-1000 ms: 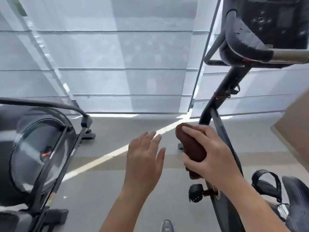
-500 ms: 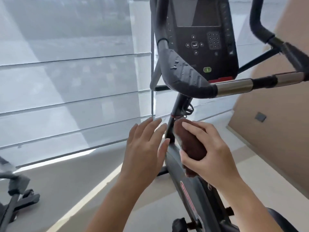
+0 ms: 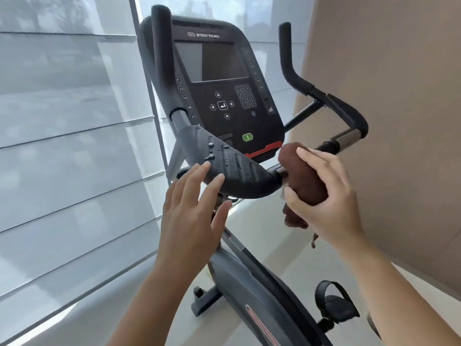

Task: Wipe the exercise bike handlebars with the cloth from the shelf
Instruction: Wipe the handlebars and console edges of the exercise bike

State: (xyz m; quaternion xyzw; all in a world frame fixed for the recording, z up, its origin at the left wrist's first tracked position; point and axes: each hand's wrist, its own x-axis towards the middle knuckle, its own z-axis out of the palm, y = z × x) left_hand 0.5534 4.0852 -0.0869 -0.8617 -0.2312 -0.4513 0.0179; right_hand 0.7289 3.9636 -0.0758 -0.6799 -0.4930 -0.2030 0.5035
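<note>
Pale blinds, tan wall, light floor. R hand grips brown cloth at wet handlebar; L hand spread, fingertips by it.

One exercise bike, one console, one brown cloth, one strapped pedal, two hands: left hand, right hand.

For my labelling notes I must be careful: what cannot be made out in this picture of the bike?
Head view, the only one:
Bar under the cloth: covered by cloth and right hand; contact unclear.
Left hand fingers over the wet grip: touching or only in front, unclear.
Bike frame: cut off by the bottom edge.
Console small print: too small to read.
</note>
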